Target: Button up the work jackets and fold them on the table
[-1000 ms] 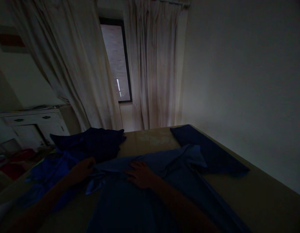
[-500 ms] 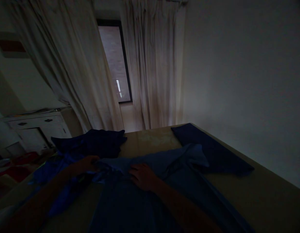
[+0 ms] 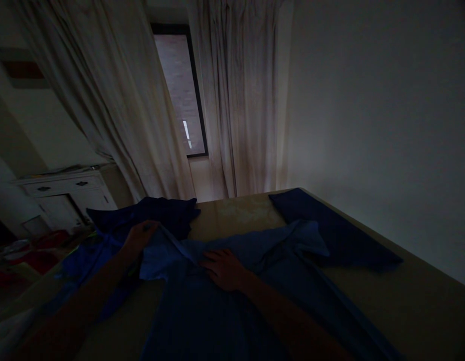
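Left hand pinches blue shirt; right hand flat, grip released; dark cloths beside.

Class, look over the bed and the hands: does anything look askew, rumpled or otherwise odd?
Nothing is spilled or damaged. The blue garment lies rumpled, its sleeve lifted by the left hand while the right hand presses it flat. Dark cloth is bunched behind.
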Demonstrator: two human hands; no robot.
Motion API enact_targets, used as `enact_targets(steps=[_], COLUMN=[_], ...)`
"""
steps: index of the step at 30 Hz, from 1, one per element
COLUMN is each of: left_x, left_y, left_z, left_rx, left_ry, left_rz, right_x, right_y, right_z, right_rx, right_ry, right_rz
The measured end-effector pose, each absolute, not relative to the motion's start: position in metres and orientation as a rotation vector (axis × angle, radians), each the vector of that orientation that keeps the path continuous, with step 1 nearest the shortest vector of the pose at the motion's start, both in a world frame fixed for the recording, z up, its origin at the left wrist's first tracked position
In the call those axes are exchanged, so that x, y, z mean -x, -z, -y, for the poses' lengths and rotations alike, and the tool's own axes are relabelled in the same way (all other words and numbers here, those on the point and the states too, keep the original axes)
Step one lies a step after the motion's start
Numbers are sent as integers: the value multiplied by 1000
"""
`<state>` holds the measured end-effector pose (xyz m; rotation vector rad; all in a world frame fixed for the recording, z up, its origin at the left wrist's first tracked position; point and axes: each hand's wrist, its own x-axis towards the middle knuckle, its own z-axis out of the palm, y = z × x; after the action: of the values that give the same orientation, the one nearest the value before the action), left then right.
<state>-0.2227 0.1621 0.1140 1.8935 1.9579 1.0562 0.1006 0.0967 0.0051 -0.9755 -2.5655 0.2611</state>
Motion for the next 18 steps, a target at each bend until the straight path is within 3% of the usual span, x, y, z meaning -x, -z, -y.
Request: enact_targets(steps=[3,8,12,18], left_x=[183,124,137,184], left_y=[-130,-130,-91,-30], left_z=[-164,-127,-107,-94], left_rx=[-1966,-2396,-2513,-2182], left_ry=[-1104,-526,-587,-589], left_rz=[-1769,-1107,-1434,-1497], right_x=[-99,-103,-110,-110], right_y=[-4,3,7,4], right_z=[-100,-120,-137,-133], right_rx=[970,1051,1114,955], right_ry=[-309,-696,-931,-972], right_rz=[2548,2190,1764,1810])
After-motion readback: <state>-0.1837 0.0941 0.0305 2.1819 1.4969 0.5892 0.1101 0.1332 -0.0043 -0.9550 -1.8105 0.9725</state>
